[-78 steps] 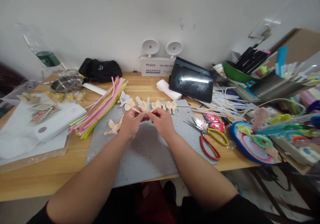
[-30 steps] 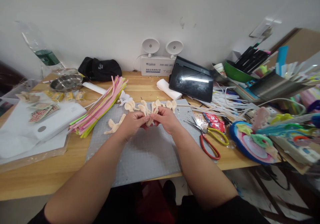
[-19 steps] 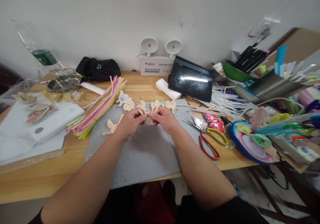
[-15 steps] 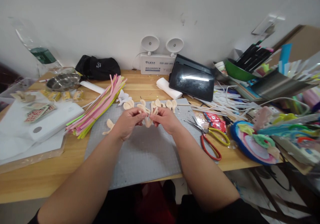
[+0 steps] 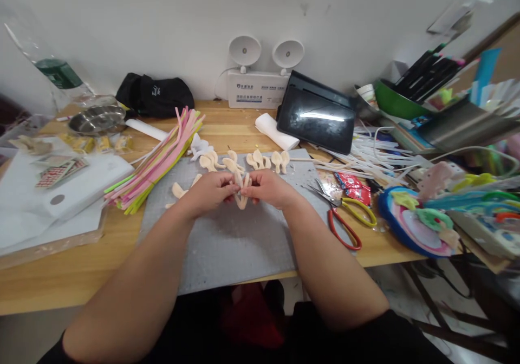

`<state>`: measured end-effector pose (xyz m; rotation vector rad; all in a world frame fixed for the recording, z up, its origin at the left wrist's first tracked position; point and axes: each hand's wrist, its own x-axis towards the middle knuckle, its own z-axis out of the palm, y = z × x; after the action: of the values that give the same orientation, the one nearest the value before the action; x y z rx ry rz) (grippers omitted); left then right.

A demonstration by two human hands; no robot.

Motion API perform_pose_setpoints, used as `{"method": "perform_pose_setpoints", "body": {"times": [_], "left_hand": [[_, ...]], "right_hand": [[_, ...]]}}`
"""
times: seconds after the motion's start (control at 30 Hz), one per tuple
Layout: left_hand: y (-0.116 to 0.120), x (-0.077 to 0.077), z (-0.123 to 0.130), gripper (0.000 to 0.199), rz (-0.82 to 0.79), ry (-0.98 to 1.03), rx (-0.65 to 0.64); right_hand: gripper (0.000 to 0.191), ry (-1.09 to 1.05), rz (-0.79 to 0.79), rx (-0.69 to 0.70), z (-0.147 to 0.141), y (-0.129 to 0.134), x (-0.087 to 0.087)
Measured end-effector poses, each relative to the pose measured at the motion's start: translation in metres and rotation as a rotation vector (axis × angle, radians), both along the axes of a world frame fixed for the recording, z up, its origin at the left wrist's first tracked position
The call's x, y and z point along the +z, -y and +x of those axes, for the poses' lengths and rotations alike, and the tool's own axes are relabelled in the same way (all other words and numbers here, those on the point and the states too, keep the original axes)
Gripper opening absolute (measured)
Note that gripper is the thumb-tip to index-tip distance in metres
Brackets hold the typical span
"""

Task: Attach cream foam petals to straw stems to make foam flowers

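Over a grey cutting mat (image 5: 239,250), my left hand (image 5: 215,193) and my right hand (image 5: 268,190) meet. Between their fingertips is a cream pipe cleaner piece (image 5: 242,200), bent into a narrow V with its point down. Both hands are closed, thumbs and fingers pinching it from either side. Behind them several finished-looking cream loops (image 5: 209,161) lie in a row along the mat's far edge. One more cream looped piece (image 5: 179,190) rests beside my left wrist, partly hidden by it.
Pink, yellow and green pipe cleaners (image 5: 158,163) lie bundled at left. Scissors with one yellow and one red handle (image 5: 343,212) sit at right near red packets (image 5: 353,188). A black tablet-like device (image 5: 317,115) leans at the back, and a blue-rimmed round tray (image 5: 392,231) stands farther right.
The view has tilted slightly, so the table sits higher in the picture. The cream piece has turned between my fingertips, its two arms now closer together; both hands still pinch it.
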<state>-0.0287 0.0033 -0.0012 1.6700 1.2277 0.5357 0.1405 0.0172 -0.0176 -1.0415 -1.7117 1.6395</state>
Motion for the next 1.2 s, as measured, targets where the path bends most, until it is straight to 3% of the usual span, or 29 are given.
{"method": "perform_pose_setpoints", "body": {"times": [0.13,0.2,0.43,0.63,0.9,1.2], "left_hand": [[0.001,-0.005,0.006,0.023,-0.071,0.37,0.184],[0.002,-0.007,0.009,0.024,-0.077,0.455,0.231],[0.008,-0.007,0.018,0.026,-0.132,0.41,0.232],[0.009,-0.006,0.019,0.024,-0.072,0.357,0.2],[0.008,-0.008,0.015,0.026,-0.038,0.24,0.145],[0.006,-0.013,0.016,0.027,0.051,0.241,0.221]], "right_hand": [[0.02,-0.177,-0.044,-0.127,-0.002,-0.001,0.0],[0.021,-0.257,-0.066,-0.18,-0.002,-0.002,0.0],[0.022,-0.29,-0.064,-0.256,-0.006,-0.003,-0.002],[0.021,-0.332,-0.114,-0.285,-0.009,-0.001,-0.005],[0.023,-0.295,-0.003,-0.311,-0.012,0.0,-0.005],[0.018,-0.276,-0.04,-0.427,-0.01,-0.003,-0.003]]}}
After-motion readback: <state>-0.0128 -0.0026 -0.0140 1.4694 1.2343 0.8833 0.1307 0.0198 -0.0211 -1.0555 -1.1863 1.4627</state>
